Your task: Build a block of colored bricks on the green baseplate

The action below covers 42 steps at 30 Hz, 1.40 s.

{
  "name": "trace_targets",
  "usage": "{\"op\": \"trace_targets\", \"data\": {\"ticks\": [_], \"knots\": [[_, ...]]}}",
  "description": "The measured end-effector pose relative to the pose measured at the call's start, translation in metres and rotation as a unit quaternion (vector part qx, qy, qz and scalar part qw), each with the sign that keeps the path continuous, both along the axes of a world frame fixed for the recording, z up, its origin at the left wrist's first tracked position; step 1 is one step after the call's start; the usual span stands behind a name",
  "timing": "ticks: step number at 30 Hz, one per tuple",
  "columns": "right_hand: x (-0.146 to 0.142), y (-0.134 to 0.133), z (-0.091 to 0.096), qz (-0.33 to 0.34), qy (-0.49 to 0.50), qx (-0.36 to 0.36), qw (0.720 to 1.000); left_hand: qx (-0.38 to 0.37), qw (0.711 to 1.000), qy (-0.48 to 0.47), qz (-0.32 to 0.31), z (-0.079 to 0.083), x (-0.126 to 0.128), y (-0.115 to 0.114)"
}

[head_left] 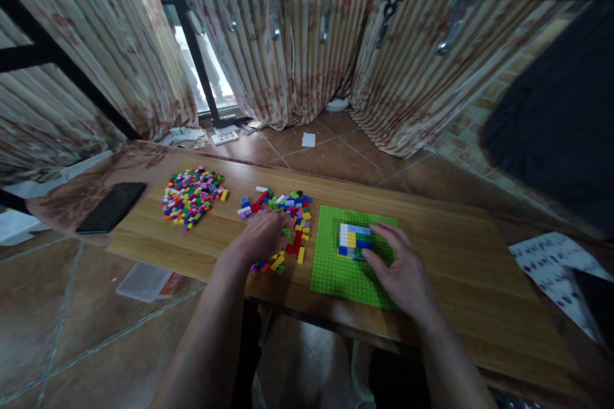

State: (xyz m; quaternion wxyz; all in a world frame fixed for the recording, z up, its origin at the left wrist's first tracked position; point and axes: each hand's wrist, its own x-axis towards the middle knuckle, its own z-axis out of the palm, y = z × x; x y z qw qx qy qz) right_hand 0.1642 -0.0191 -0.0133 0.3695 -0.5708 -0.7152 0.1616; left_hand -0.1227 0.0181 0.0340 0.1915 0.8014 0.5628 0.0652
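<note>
A green baseplate point(336, 268) lies on the wooden board point(455, 268). A small block of joined bricks point(354, 239), white, yellow, blue and green, stands on the plate. My right hand point(400, 268) rests on the plate, its fingers spread and touching the right side of that block. My left hand point(261, 236) lies palm down over a loose scatter of coloured bricks point(288, 211) just left of the plate, fingers curled into the pile; whether they hold a brick is hidden.
A second heap of small coloured bricks point(190, 197) sits further left. A black phone point(112, 206) lies at the board's left end. Curtains point(297, 57) hang behind; a plastic box point(146, 281) and papers point(551, 268) are on the tiled floor.
</note>
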Motion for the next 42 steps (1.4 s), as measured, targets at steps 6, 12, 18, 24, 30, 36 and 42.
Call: {"op": "trace_targets", "data": {"ticks": [6,12,18,24,30,36,42], "knots": [[0.0,-0.001,0.001,-0.007,0.001,-0.002,1.0,0.027,0.991,-0.132,-0.008,0.008,0.009,0.0],[-0.002,-0.002,0.003,0.002,0.011,-0.006,1.0,-0.008,0.956,-0.278,-0.089,-0.006,0.053,-0.006],[-0.004,-0.004,0.007,0.021,0.021,-0.021,0.999,-0.023,0.935,-0.349,-0.064,-0.025,0.089,-0.022],[-0.006,-0.005,0.008,0.064,0.019,-0.028,0.997,0.029,0.94,-0.34,0.001,-0.033,0.098,-0.032],[-0.006,-0.006,0.004,0.078,-0.006,-0.029,0.997,0.061,0.937,-0.332,0.091,-0.048,0.107,-0.036],[-0.007,-0.005,0.001,0.069,-0.016,-0.022,0.997,0.088,0.934,-0.322,0.127,-0.056,0.117,-0.039],[-0.006,-0.005,0.001,0.063,-0.021,-0.03,0.997,0.073,0.93,-0.328,0.149,-0.058,0.118,-0.04]]}}
